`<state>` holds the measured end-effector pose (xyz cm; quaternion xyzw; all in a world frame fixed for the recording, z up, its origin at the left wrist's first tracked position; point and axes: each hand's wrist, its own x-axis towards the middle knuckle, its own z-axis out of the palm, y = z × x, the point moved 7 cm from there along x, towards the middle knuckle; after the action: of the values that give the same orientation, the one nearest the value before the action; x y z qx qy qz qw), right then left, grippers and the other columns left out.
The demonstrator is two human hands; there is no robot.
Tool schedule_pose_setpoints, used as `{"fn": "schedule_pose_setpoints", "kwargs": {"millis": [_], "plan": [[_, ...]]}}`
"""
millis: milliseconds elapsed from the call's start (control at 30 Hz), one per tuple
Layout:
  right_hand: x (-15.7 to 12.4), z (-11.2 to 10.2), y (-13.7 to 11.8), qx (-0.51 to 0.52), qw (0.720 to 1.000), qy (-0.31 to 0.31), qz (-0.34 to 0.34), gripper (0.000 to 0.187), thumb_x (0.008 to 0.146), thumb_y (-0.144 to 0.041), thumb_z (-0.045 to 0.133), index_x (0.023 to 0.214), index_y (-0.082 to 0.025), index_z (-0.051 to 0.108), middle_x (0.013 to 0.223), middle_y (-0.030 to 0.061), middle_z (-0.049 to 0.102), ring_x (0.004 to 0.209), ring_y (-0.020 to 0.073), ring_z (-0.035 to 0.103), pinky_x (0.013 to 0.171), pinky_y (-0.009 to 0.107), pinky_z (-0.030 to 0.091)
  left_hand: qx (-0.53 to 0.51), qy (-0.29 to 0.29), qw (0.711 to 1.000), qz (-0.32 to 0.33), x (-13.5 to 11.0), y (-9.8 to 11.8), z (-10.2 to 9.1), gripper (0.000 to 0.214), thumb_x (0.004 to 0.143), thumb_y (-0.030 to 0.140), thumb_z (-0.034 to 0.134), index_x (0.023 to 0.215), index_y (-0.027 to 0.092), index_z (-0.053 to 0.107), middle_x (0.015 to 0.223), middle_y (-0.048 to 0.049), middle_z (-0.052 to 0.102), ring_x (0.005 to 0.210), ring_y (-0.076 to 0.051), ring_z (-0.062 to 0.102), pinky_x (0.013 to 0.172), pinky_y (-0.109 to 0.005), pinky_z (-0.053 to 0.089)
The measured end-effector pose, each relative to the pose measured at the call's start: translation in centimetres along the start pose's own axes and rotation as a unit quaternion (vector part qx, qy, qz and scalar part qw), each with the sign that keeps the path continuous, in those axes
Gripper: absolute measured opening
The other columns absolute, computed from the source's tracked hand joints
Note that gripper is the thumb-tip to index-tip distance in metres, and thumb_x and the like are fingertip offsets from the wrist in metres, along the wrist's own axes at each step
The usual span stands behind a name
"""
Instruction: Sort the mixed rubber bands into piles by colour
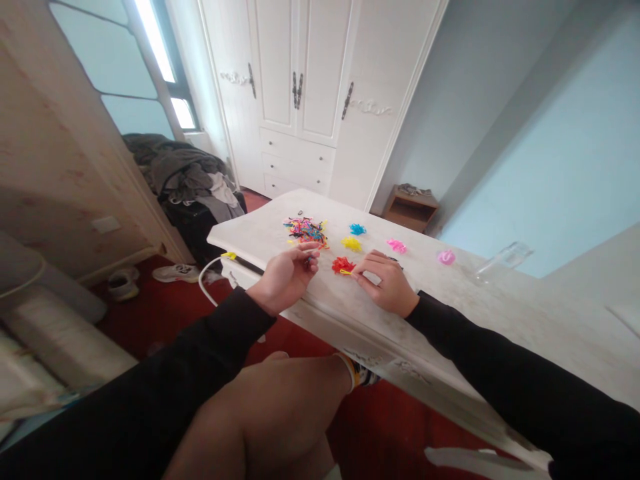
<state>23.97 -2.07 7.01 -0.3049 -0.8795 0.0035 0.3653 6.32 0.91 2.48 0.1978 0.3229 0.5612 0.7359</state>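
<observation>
"Toward the left end of the tabletop (250,230), what could go wrong?"

"The left hand (290,275) is near the front edge, fingers curled. Something small and dark shows there; I can't tell whether it's gripped. If it's loose, it could fall. One brush might also scatter the mixed heap of rubber bands (306,230) just beyond."

"And the middle?"

"By the red pile (342,265), the right hand (354,273) pinches a yellow band (346,272). A slip could drop yellow into red. The yellow pile (351,244) and blue pile (357,229), so close, might mingle if nudged."

"Farther right?"

"Pink pile (397,247), purple pile (447,257), then a clear cup (505,260); a wide sweep could knock it."
</observation>
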Motion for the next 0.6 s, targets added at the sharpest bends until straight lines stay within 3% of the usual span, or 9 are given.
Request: {"fn": "schedule_pose_setpoints", "kwargs": {"millis": [133, 233, 300, 433, 500, 600], "plan": [[0.0, 0.0, 0.1, -0.002, 1.000, 0.000, -0.001, 0.016, 0.093, -0.012, 0.062, 0.081, -0.022, 0.066, 0.077, 0.0031, 0.068, 0.077, 0.0200, 0.061, 0.076, 0.036, 0.049, 0.015, -0.024, 0.999, -0.040, 0.0, -0.3, 0.0, 0.014, 0.086, 0.012, 0.050, 0.081, 0.010, 0.064, 0.061, 0.0007, 0.045, 0.051, -0.007, 0.039, 0.045, -0.016, 0.034], [0.2, -0.3, -0.2, 0.002, 1.000, 0.009, -0.009, 0.015, 0.094, -0.013, 0.061, 0.082, -0.021, 0.067, 0.077, 0.0031, 0.068, 0.076, 0.0196, 0.061, 0.076, 0.036, 0.050, 0.143, -0.079, 0.986, 0.014, 0.2, 0.2, 0.1, 0.015, 0.085, 0.022, 0.061, 0.073, 0.013, 0.062, 0.055, 0.0075, 0.028, 0.047, -0.007, 0.021, 0.042, -0.020, 0.017], [0.3, -0.4, -0.5, 0.005, 1.000, 0.013, -0.016, 0.015, 0.094, -0.014, 0.061, 0.082, -0.021, 0.067, 0.077, 0.0033, 0.068, 0.076, 0.0195, 0.061, 0.075, 0.035, 0.050, 0.286, -0.120, 0.946, 0.095, 0.1, 0.8, 0.5, 0.016, 0.081, 0.027, 0.071, 0.075, 0.013, 0.066, 0.054, 0.0088, 0.026, 0.048, -0.006, 0.018, 0.045, -0.023, 0.012], [0.4, -0.4, -0.8, 0.012, 1.000, 0.012, -0.024, 0.015, 0.095, -0.014, 0.061, 0.083, -0.021, 0.067, 0.078, 0.0037, 0.069, 0.077, 0.0192, 0.062, 0.074, 0.035, 0.051, 0.507, -0.155, 0.815, 0.233, -0.6, 1.3, 1.3, 0.026, 0.079, 0.036, 0.078, 0.092, 0.013, 0.078, 0.055, 0.0094, 0.024, 0.051, -0.008, 0.020, 0.051, -0.026, 0.012], [0.4, -0.3, -0.9, 0.015, 0.999, 0.012, -0.028, 0.015, 0.095, -0.014, 0.061, 0.083, -0.021, 0.067, 0.078, 0.0036, 0.069, 0.077, 0.0191, 0.062, 0.074, 0.035, 0.051, 0.545, -0.162, 0.779, 0.264, -0.9, 1.2, 1.6, 0.028, 0.082, 0.037, 0.076, 0.097, 0.014, 0.079, 0.056, 0.0095, 0.023, 0.052, -0.008, 0.021, 0.053, -0.026, 0.015], [0.3, -0.2, -0.8, 0.021, 0.999, 0.008, -0.032, 0.015, 0.095, -0.014, 0.061, 0.084, -0.021, 0.067, 0.078, 0.0036, 0.069, 0.077, 0.0189, 0.062, 0.074, 0.035, 0.051, 0.570, -0.171, 0.750, 0.289, -1.5, 0.8, 2.1, 0.026, 0.086, 0.037, 0.072, 0.097, 0.015, 0.079, 0.056, 0.0089, 0.026, 0.053, -0.009, 0.025, 0.055, -0.026, 0.021]]}}
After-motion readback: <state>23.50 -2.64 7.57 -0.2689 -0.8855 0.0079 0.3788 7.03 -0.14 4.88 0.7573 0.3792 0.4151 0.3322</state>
